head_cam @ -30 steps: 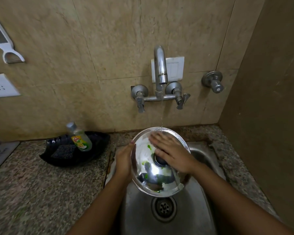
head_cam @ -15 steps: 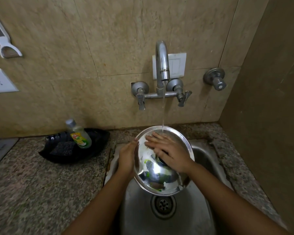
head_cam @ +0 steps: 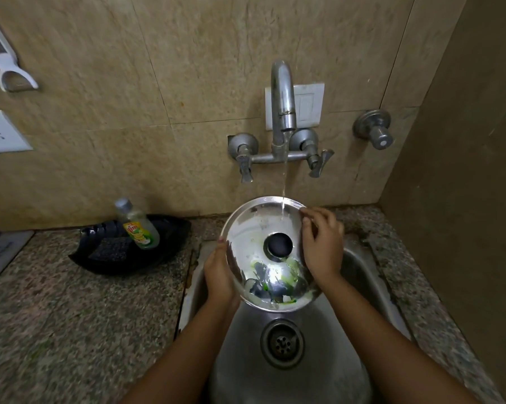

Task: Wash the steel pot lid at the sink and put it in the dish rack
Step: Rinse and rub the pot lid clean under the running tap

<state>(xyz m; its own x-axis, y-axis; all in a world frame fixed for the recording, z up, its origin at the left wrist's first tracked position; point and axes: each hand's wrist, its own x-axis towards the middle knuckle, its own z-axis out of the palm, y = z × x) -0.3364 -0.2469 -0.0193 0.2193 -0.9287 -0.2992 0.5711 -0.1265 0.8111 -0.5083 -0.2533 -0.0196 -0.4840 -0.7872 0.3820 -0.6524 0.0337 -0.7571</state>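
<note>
Steel pot lid (head_cam: 254, 228), being held under the tap (head_cam: 282, 112)

Left hand (head_cam: 218, 275) is cupping its left rim from beneath; right hand (head_cam: 321, 246), fingers curled, is gripping the right rim.

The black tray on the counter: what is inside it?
In the tray lies a tilted soap bottle with a yellow-green label, beside a dark scrub pad. What is under the two cannot be seen.

right hand (head_cam: 321, 246) slid off the black knob (head_cam: 278, 244) to the steel lid's (head_cam: 246, 228) right rim, so the knob showed again.
</note>
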